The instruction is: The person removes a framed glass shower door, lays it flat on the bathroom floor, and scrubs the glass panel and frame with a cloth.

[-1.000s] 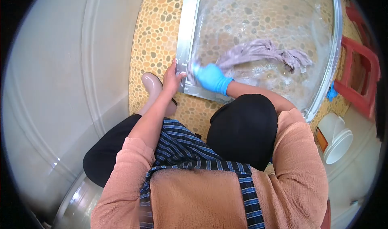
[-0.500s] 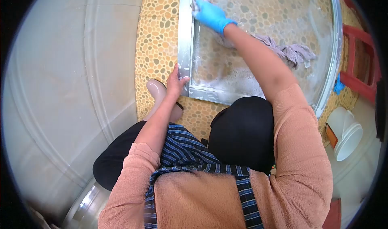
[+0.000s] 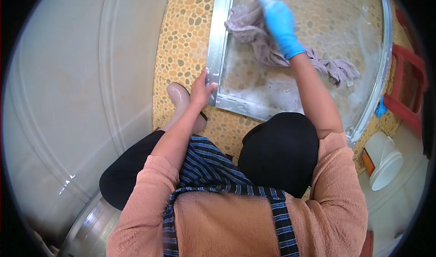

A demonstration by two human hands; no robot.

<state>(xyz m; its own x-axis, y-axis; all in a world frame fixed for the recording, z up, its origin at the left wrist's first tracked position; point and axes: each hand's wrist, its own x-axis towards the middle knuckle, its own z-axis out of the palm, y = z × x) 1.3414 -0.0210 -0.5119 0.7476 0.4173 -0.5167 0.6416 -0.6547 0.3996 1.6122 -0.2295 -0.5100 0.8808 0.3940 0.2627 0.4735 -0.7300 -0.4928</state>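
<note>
A framed glass panel (image 3: 309, 12) lies low over the floor, wet and streaked with suds. My right hand (image 3: 280, 24), in a blue rubber glove, is closed on a greyish-purple cloth (image 3: 245, 29) over the glass; its fingertips are slightly blurred. The cloth's long tail trails across the pane to the right. Bare, my left hand (image 3: 200, 91) grips the near left corner of the metal frame (image 3: 219, 39), thumb on top and fingers along the outer edge. Foam spots the frame around it.
Pebble-patterned flooring (image 3: 184, 44) runs between the frame and a pale wall (image 3: 68, 75) on the left. My boot (image 3: 179, 98) is beside the near corner. To the right are a red plastic stool (image 3: 402, 82), a blue scrap (image 3: 381, 107) and a white bucket (image 3: 383, 159).
My right hand has moved right and off the frame's left rail, pulling the cloth out over the glass. My left hand keeps its hold on the corner. The view has shifted slightly.
</note>
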